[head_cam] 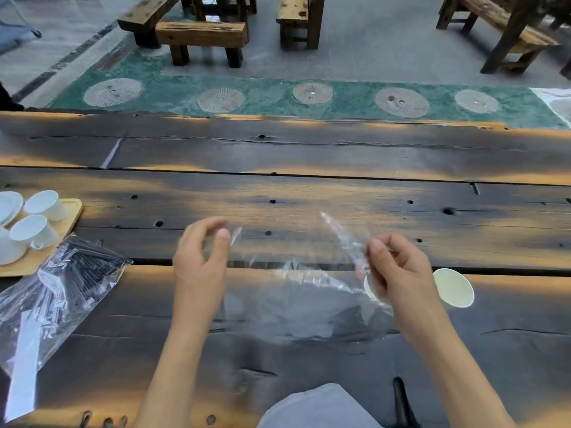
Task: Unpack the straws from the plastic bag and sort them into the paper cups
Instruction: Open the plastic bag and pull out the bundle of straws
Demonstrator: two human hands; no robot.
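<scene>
paper cup [368,288]: half hidden behind right hand [398,273] | straw bag [46,304]: cut by left edge

At centre frame the right hand [398,273] pinches a crumpled clear bag [309,291] above the dark table [309,193]. The left hand [200,261] curls at the bag's other corner with its thumb on the film, though its grip cannot be told. Two paper cups [454,287] stand right of centre, one half hidden behind the right hand, and at lower left a second bag [40,319] of black straws [83,264] touches a tray [71,213] of white cups [34,231].
</scene>
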